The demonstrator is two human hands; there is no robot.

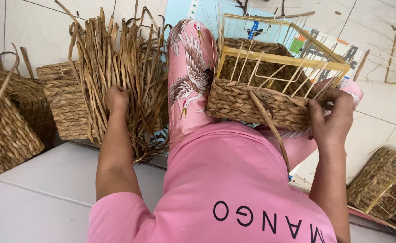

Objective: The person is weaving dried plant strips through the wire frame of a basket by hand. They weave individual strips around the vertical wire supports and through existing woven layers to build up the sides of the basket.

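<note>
- The person in pink sits on the tiled floor (40,27), with a pale board (40,189) at about eight o'clock of the view.
- A bundle of dried reed strands (117,67) stands nearly upright at eleven o'clock, leaning against a finished woven basket (65,101); another woven basket (7,121) sits at nine o'clock.
- The half-woven basket (252,101) rests on the lap at one o'clock, its yellow wire frame (281,58) rising bare above the woven band, and a loose strand (270,128) trails down from its near side.
- A partly woven frame basket (382,184) lies at four o'clock.
- The right hand (330,117), at three o'clock, is curled round the half-woven basket's right corner, fingers bent over the rim and thumb pressed on the weave.
- The left hand (116,99), at ten o'clock, is closed with knuckles up, fingers buried among the reed strands, gripping some.
</note>
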